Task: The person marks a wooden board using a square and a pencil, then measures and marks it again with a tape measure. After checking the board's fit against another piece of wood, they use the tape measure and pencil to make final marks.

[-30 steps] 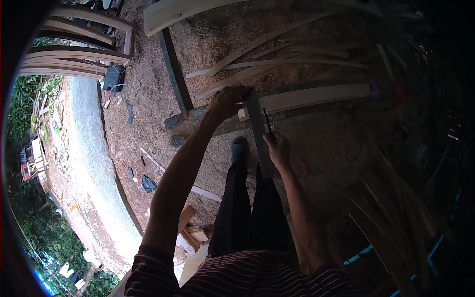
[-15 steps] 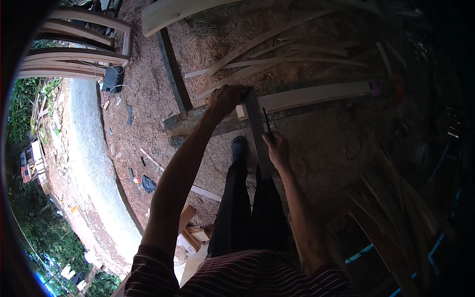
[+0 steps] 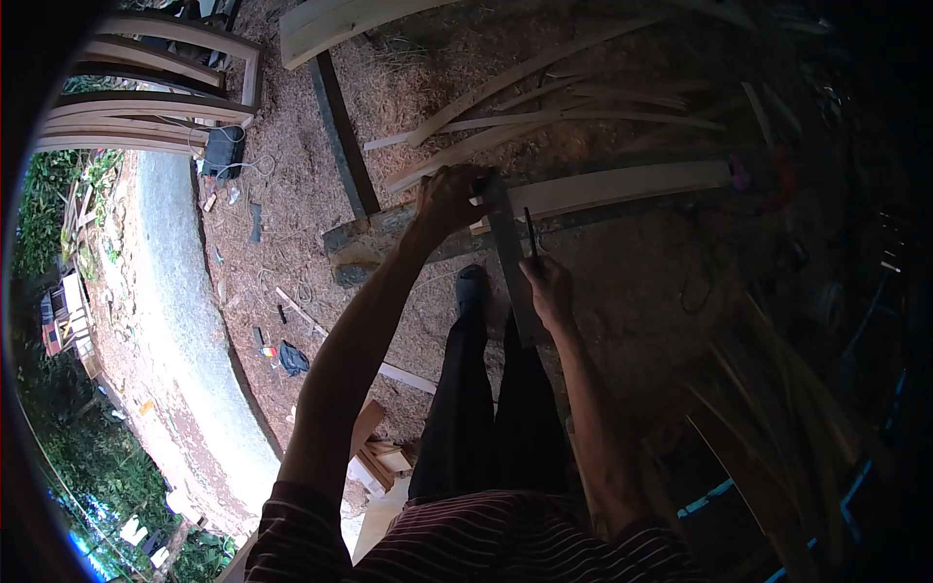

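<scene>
My left hand [image 3: 453, 201] is closed on the upper end of a try square [image 3: 510, 255], at the near end of a pale board [image 3: 622, 187]. Its long, flat grey blade lies across the board and sticks out toward my legs. Shadow and my fingers hide most of the end I grip. In my right hand [image 3: 551, 291], just right of the blade, is a thin dark pencil [image 3: 531, 231], its tip pointing up at the board beside the blade's edge. The board rests along a dark, rough timber beam [image 3: 389, 233].
Long thin wood strips [image 3: 544, 120] lie on the sawdust beyond the beam. A dark timber [image 3: 342, 136] meets the beam at the left. Wooden frames [image 3: 146, 109] stand upper left beside a black case [image 3: 224, 153]. Offcuts [image 3: 374, 457] lie near my left side, loose strips [image 3: 768, 408] at right.
My left hand and the square have shifted slightly right, and the square now covers more of the board's near end. My right hand and pencil have moved slightly right too.
</scene>
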Demonstrator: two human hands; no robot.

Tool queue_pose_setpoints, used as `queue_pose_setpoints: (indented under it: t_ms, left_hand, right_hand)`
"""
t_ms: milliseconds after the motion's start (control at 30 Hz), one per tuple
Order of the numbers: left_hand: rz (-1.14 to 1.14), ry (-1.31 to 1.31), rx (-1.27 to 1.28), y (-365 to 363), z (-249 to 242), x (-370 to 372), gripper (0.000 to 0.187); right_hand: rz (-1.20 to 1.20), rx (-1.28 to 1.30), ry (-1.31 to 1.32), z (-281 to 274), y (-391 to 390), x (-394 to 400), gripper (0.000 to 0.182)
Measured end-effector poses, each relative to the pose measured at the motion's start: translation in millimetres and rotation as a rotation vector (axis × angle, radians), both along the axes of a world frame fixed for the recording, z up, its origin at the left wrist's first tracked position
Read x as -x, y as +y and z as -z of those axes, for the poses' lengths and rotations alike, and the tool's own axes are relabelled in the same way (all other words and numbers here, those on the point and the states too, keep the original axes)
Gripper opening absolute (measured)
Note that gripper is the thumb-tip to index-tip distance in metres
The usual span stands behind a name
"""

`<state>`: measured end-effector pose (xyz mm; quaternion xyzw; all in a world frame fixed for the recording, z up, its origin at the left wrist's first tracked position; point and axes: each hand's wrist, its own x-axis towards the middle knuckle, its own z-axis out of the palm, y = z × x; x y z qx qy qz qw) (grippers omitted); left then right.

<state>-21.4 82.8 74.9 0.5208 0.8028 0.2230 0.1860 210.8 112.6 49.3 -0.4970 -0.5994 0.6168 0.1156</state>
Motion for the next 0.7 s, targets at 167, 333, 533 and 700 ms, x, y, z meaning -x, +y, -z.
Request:
queue_pose_setpoints:
  t_ms: [167,333,533,700]
  left_hand:
    - [-0.078,0.131,-0.018,2.5,-1.3,-20.5,0.072]
    - [-0.106,0.099,0.024,3.5,-2.2,-24.1,0.073]
    - [-0.132,0.115,0.016,4.0,-2.4,-28.7,0.072]
    - [-0.132,0.118,-0.005,2.6,-2.0,-29.6,0.074]
  right_hand:
    - [-0.021,-0.043,-0.012,4.6,0.5,-1.5,0.025]
    - [-0.021,-0.021,-0.026,3.5,0.7,-1.6,0.025]
    - [-0.012,-0.066,0.033,2.8,-0.4,-1.1,0.026]
    - [-0.023,-0.047,-0.001,1.6,0.5,-1.1,0.027]
